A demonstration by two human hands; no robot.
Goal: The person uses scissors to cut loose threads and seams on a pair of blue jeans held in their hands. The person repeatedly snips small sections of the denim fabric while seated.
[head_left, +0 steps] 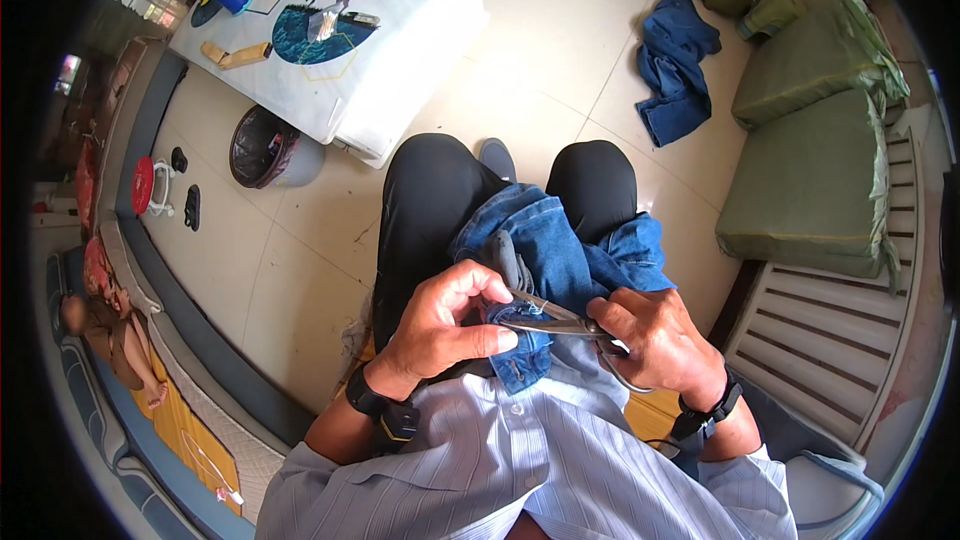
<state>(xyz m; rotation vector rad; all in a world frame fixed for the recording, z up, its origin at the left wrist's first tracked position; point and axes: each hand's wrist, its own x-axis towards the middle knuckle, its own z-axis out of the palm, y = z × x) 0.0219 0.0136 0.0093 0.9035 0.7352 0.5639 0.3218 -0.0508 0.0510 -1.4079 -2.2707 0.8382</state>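
Across my lap lie blue jeans (540,245), bunched over both black-trousered thighs. My left hand (445,320) pinches a folded denim edge of them between thumb and fingers. In my right hand (655,335) is a pair of metal scissors (560,326), with my fingers through and round the handles. The blades point left and stand apart, one above and one below the pinched denim, close to my left fingertips. Pale loose threads show at the denim edge between the blades. A grey strip of cloth curls up just beyond my left fingers.
A second pair of jeans (675,65) lies on the tiled floor ahead right. At front left stand a white-covered table (400,60) and a lined bin (300,160). Green cushions (800,185) rest on a slatted bench (820,330) to my right. A person (125,335) reclines on a sofa at far left.
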